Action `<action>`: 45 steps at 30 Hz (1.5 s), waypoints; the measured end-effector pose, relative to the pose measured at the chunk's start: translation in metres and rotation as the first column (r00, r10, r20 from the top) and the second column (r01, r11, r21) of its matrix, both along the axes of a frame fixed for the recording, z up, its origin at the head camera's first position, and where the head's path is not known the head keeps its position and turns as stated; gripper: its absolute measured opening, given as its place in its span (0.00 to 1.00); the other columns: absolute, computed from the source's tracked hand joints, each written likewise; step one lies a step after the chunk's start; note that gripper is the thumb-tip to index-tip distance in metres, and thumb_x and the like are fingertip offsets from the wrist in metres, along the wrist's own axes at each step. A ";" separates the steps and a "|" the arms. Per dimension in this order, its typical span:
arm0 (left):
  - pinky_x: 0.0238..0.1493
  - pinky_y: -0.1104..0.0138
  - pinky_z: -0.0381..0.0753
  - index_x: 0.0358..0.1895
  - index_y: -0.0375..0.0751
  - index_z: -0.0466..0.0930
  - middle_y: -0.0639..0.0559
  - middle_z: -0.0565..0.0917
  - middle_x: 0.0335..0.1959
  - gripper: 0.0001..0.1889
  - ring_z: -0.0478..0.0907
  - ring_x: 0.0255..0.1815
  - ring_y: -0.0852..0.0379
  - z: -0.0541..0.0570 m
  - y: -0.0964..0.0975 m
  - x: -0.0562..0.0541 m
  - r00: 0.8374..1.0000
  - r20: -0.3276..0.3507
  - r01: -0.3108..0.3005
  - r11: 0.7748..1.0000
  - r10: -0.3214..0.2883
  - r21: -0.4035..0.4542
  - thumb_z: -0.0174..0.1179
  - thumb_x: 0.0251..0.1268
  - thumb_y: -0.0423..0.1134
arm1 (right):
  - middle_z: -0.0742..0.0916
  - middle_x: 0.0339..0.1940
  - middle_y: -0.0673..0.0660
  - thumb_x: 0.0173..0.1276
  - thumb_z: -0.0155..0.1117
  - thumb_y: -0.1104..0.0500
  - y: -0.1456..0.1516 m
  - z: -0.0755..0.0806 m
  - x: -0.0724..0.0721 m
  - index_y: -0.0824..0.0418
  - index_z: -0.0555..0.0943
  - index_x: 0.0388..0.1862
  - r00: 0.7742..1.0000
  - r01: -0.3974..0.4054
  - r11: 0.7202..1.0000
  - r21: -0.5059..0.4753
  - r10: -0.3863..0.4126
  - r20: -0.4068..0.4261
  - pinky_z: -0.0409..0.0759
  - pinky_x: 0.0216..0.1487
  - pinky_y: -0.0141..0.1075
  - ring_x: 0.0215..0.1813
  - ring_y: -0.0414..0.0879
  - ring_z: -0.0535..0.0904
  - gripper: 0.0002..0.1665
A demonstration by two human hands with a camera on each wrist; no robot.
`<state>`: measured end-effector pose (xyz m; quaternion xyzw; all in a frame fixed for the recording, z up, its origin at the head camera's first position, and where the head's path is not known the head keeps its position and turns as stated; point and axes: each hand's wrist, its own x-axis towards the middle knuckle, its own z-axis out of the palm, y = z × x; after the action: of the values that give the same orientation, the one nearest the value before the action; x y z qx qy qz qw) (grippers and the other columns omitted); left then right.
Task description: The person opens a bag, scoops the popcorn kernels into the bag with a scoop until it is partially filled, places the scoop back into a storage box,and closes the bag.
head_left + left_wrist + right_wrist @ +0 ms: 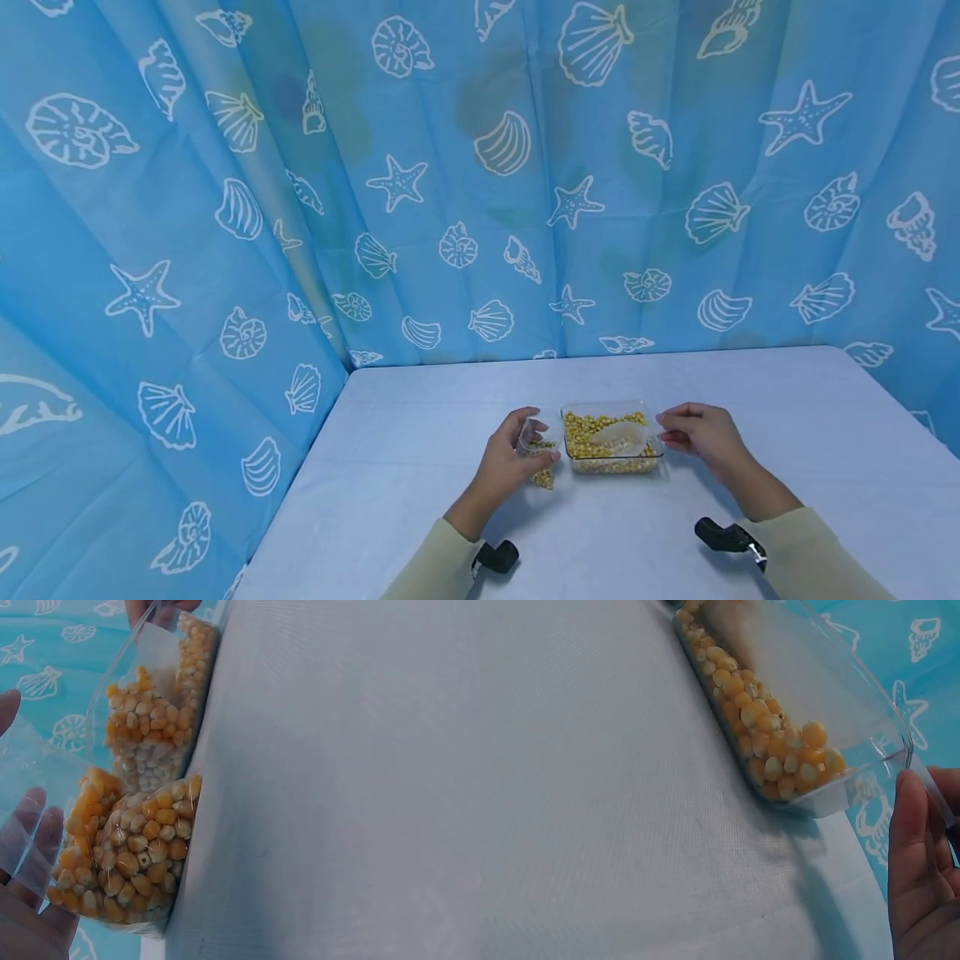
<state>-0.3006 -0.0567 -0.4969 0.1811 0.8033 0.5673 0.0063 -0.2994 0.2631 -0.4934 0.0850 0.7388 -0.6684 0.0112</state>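
A clear plastic bag of yellow corn kernels stands on the table, its mouth spread wide. My left hand holds the bag round its upper part, thumb and fingers on opposite sides; in the left wrist view the kernels bulge in the bag's lower part. Beside it stands a clear rectangular container, partly filled with corn kernels. A translucent white scoop lies over the kernels, its bowl inside the container. At the container's right rim, my right hand pinches the scoop's handle.
A white cloth covers the table. Blue curtains with white sea shells hang behind and to the left. Black wrist mounts stick out from both sleeves, low over the table.
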 end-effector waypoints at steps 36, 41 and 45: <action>0.67 0.47 0.60 0.63 0.62 0.69 0.49 0.81 0.53 0.32 0.75 0.54 0.63 -0.002 0.000 -0.001 1.000 -0.014 0.023 0.999 -0.023 0.028 0.73 0.55 0.45 | 0.84 0.36 0.55 0.72 0.62 0.59 0.000 -0.014 0.012 0.63 0.72 0.48 0.993 -0.051 0.893 -0.448 0.093 0.073 0.82 0.44 0.35 0.39 0.43 0.83 0.12; 0.65 0.47 0.63 0.63 0.62 0.69 0.50 0.81 0.53 0.32 0.77 0.52 0.63 -0.002 -0.001 -0.001 0.999 -0.013 0.032 0.999 -0.031 0.027 0.72 0.55 0.45 | 0.84 0.36 0.54 0.73 0.59 0.61 -0.001 -0.017 0.014 0.64 0.71 0.50 0.996 -0.034 0.870 -0.492 0.069 0.052 0.82 0.44 0.35 0.39 0.42 0.83 0.12; 0.64 0.49 0.65 0.63 0.63 0.69 0.50 0.81 0.53 0.31 0.77 0.51 0.64 -0.002 -0.001 -0.001 0.999 -0.008 0.037 0.999 -0.037 0.030 0.72 0.56 0.45 | 0.84 0.36 0.53 0.73 0.60 0.58 0.000 -0.018 0.014 0.65 0.70 0.53 0.997 -0.007 0.859 -0.512 0.044 0.060 0.82 0.45 0.35 0.38 0.42 0.83 0.17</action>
<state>-0.3015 -0.0577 -0.4986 0.1981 0.7914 0.5782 0.0112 -0.2849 0.2632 -0.5116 0.0925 0.5354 -0.8368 0.0681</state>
